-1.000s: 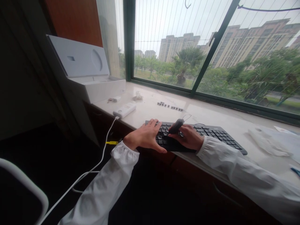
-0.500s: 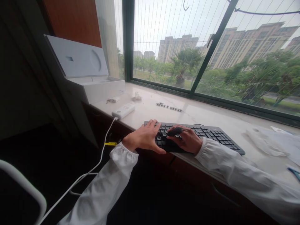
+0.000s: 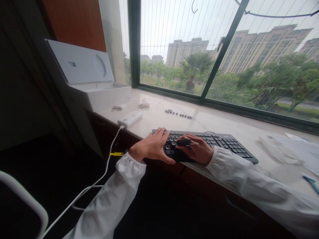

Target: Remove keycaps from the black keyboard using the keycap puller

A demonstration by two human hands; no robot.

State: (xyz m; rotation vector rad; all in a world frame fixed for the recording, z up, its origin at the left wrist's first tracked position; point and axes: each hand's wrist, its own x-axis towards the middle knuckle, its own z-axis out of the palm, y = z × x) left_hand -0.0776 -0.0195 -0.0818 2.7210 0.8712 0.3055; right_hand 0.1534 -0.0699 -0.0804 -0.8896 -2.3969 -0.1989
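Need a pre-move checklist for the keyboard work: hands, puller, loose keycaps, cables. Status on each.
- Left hand steadying keyboard at its left end: ok
- Keycap puller held in right hand: ok
- Puller engaged with a keycap: cannot tell, fingers hide the contact
- Loose keycaps apart from keyboard: ok, grouped behind it
- White cable clear of both hands: ok, runs left of them
- Keyboard unplugged: cannot tell, plug not visible

The dark-handled tool [image 3: 183, 142] in the right hand [image 3: 198, 151] has tipped over from a raised slant to nearly level, its thin wire now pointing toward the right sleeve [image 3: 229, 164]. More of the blue-green object [image 3: 311, 183] at the right edge has come into view.
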